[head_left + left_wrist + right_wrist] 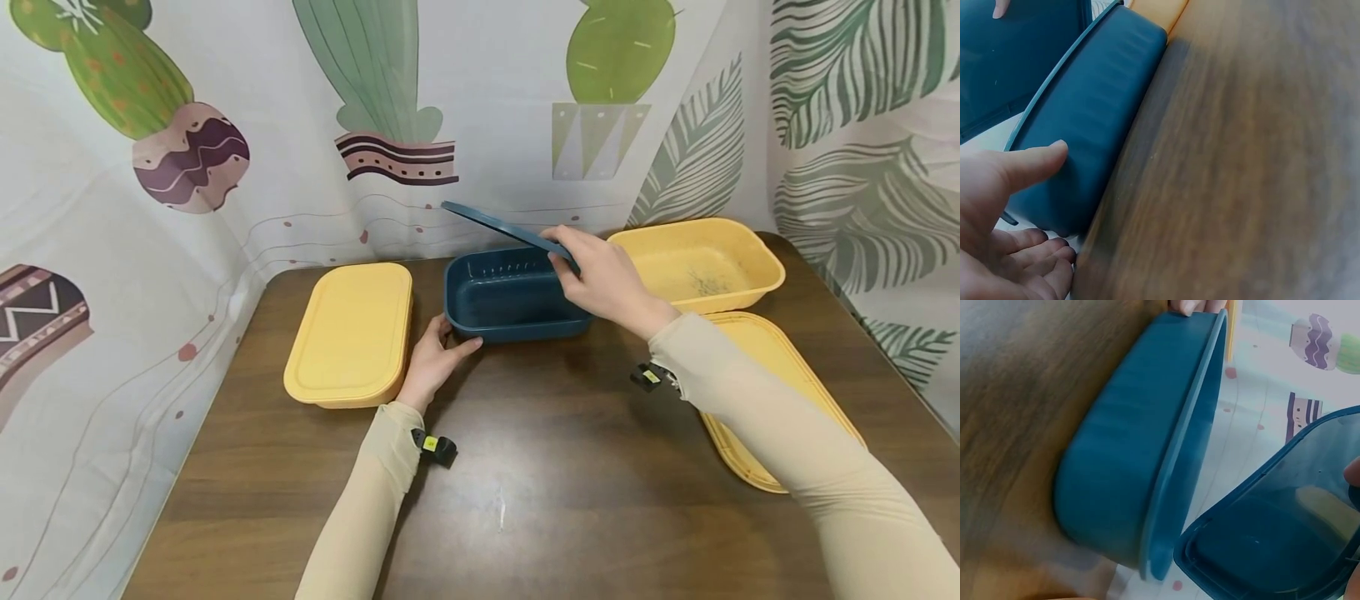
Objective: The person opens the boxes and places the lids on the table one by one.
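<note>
A dark blue rectangular food container (517, 332) sits uncovered at the back of the table, nothing visible inside. My left hand (435, 362) holds its front left corner; in the left wrist view the thumb (1041, 164) lies on the long wall, the fingers around the end. Above the container, my right hand (600, 271) grips the matching blue lid (498, 225) by its right edge. The lid is tilted, its left end higher. In the right wrist view the lid (1260, 544) hangs apart from the container rim, and only bits of the right fingers show.
Left of the blue container stands a lidded yellow container (348, 333), close to my left hand. An open yellow container (697, 262) stands at the back right. A yellow lid (757, 358) lies in front of it, partly under my right forearm. A printed cloth (495, 100) hangs behind the table.
</note>
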`<state>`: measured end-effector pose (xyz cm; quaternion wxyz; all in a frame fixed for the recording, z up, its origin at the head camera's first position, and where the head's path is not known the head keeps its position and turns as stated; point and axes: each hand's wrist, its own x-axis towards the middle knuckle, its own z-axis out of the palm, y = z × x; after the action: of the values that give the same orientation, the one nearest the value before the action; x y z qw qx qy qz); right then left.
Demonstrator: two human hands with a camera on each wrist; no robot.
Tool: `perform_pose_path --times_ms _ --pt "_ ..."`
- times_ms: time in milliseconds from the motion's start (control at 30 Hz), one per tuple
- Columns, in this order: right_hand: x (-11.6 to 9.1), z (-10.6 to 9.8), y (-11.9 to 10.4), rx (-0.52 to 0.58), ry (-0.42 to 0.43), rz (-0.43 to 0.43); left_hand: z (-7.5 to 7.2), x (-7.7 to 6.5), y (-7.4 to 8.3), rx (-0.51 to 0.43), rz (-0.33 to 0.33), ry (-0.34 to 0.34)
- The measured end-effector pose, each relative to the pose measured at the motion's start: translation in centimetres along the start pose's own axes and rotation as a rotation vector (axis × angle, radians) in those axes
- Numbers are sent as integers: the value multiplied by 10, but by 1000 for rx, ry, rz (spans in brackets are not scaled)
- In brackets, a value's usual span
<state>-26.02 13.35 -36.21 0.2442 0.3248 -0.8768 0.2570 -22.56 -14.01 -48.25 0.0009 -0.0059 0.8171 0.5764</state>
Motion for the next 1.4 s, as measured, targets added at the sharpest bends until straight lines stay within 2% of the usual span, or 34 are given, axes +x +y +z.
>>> perform_pose_path --times_ms 133,267,433,633,767,800,1067,1400 --pt "-3 2 3 12 -12 19 -2 -1 -1 -36 11 -13" --pt "-4 4 8 21 -24 44 -2 -1 -1 -92 52 -36" --pt "-3 4 14 33 -21 92 -2 -1 -1 -116 89 -60" --pt "0 10 19 57 -21 139 -8 -4 3 -117 55 -110" --pt "3 17 24 74 1 167 -9 -3 3 -84 36 -111" --pt "3 19 25 81 5 177 -9 0 -2 -77 38 -104" --pt "7 30 30 118 15 244 -5 3 -1 -23 40 -45" --pt "6 42 30 165 -22 277 -8 9 4 74 9 -19"
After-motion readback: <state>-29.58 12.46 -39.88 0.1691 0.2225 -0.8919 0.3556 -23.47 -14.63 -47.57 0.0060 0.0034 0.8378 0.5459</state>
